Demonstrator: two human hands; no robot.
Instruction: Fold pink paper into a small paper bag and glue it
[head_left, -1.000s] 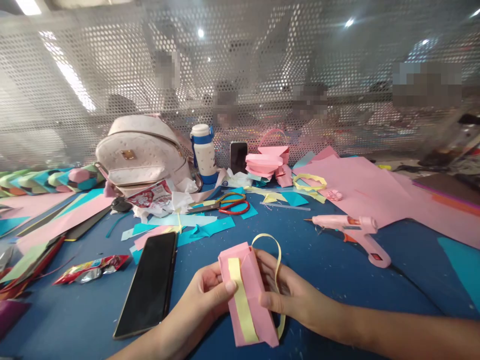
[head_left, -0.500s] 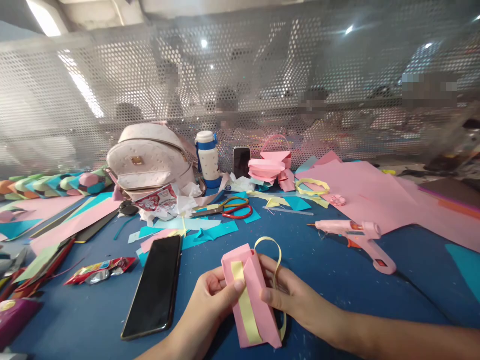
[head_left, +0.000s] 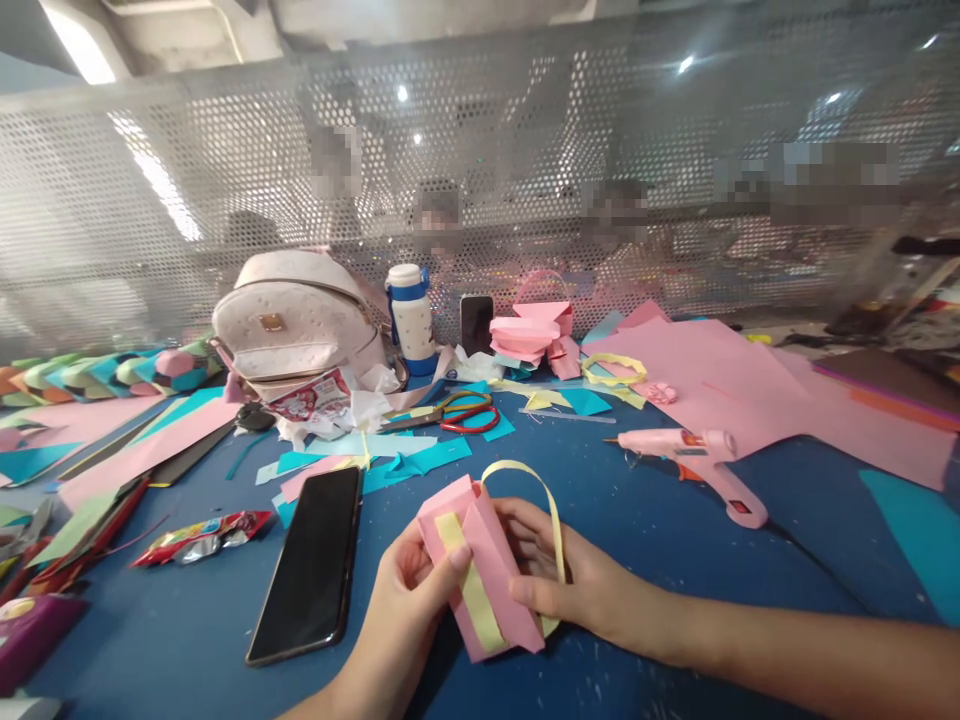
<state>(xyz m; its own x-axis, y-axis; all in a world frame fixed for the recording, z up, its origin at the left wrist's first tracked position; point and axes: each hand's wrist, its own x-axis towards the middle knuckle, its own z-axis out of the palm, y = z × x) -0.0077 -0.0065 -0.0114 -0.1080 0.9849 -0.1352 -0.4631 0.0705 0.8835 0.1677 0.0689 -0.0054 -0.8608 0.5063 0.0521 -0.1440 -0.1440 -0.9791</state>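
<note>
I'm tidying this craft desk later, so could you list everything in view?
folded paper bag: one, pink with yellow strip and loop, front centre
flat phone: one, black, left of the hands
propped phone: one, black, against the mesh
glue gun: one, pink, right of centre
scissors: one pair, red and yellow handles, mid-table
backpack: one, pale pink, back left
bottle: one, white and blue, right of the backpack
snack wrapper: one, red, front left
paper sheets: many, pink, teal, yellow, scattered
table: one, blue
left hand: one, gripping the bag's left side
right hand: one, gripping its right side
</note>
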